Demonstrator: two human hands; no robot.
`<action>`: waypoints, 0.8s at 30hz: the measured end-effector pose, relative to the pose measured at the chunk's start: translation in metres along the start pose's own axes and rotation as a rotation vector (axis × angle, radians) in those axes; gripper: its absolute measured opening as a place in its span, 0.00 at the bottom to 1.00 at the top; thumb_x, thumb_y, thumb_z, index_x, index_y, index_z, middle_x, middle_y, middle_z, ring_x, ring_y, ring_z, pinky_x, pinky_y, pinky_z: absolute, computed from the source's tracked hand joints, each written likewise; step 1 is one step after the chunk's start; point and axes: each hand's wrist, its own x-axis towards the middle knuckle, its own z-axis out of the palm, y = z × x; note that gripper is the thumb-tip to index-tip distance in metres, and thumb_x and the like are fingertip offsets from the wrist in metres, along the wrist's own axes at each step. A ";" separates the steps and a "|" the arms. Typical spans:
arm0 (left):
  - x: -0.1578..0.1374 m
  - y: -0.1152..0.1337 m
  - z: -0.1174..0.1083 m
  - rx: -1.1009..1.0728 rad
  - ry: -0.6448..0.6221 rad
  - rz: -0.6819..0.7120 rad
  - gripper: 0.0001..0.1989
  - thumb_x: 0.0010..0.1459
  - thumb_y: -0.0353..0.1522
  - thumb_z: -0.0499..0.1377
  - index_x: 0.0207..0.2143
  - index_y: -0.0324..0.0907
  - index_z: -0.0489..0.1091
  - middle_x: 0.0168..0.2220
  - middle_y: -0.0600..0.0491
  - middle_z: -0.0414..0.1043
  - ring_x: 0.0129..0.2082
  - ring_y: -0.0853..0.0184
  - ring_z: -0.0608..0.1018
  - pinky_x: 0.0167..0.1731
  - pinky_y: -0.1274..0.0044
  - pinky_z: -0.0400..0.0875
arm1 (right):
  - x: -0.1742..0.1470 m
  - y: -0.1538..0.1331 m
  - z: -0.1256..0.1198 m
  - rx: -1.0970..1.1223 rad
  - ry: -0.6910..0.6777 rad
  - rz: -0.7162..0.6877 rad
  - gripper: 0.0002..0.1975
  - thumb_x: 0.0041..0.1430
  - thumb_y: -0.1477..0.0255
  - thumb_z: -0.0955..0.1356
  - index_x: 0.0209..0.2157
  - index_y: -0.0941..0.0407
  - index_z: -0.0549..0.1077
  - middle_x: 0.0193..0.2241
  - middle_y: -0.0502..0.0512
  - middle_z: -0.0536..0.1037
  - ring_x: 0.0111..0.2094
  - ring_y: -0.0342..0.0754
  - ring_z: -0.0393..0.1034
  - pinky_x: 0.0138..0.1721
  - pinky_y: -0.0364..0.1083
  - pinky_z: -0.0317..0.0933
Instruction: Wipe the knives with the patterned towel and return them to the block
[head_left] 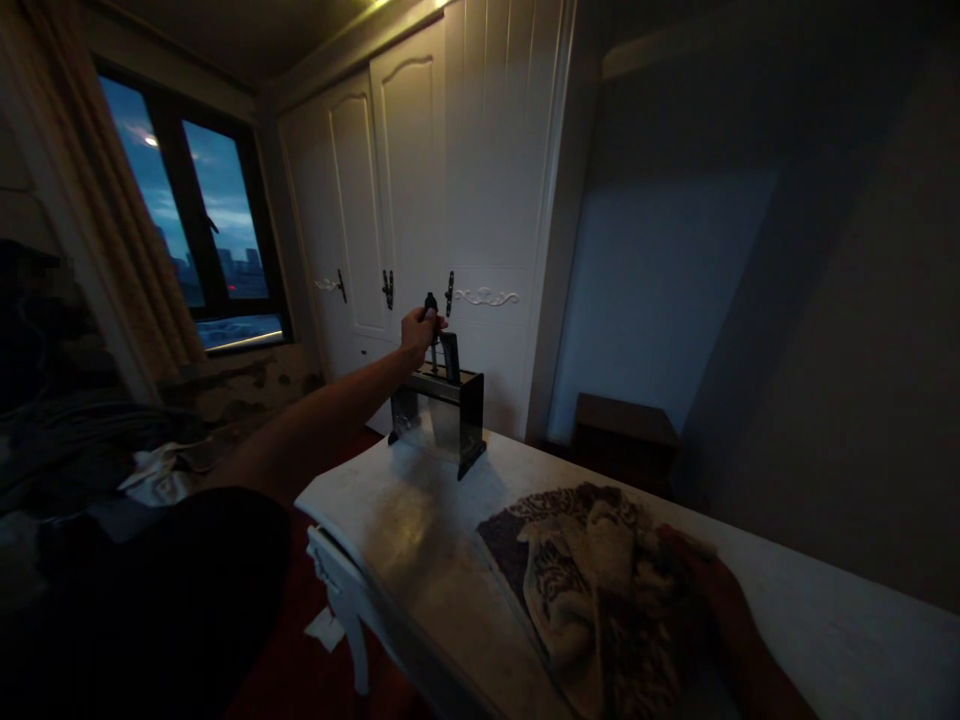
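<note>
My left hand (420,330) is stretched far forward, its fingers wrapped round the black handle (430,302) of a kitchen tool. A thin metal shank shows below the fist; the tool's lower end is hidden in the knife block (436,420), so its kind cannot be told. This block has dark sides and see-through walls, and stands upright at the table's far end. A second black handle (451,357) sticks up from its top beside my hand. My right hand (697,570), in dim light, grips the right edge of a crumpled brown-and-beige patterned towel (592,560) on the table.
The white table (795,580) has a curved edge and a carved leg (352,640). Behind it are a white wardrobe (409,180) and a low dark cabinet (626,420). A window (225,220) with a curtain (127,200) is at left. White paper (326,628) lies on the red floor.
</note>
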 end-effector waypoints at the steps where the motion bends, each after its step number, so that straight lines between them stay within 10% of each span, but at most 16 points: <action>1: -0.002 -0.003 -0.001 0.008 0.001 -0.005 0.04 0.57 0.29 0.57 0.29 0.38 0.66 0.22 0.57 0.70 0.22 0.74 0.74 0.26 0.82 0.68 | -0.001 -0.001 0.001 -0.003 0.008 0.011 0.18 0.33 0.60 0.76 0.27 0.56 0.80 0.28 0.58 0.82 0.40 0.64 0.77 0.41 0.54 0.71; 24: -0.022 -0.039 -0.021 0.138 -0.053 -0.061 0.07 0.47 0.32 0.65 0.26 0.38 0.69 0.19 0.58 0.67 0.19 0.73 0.69 0.21 0.81 0.62 | -0.007 -0.008 0.004 -0.050 0.050 0.056 0.22 0.30 0.57 0.76 0.29 0.57 0.79 0.31 0.57 0.83 0.44 0.64 0.75 0.44 0.53 0.70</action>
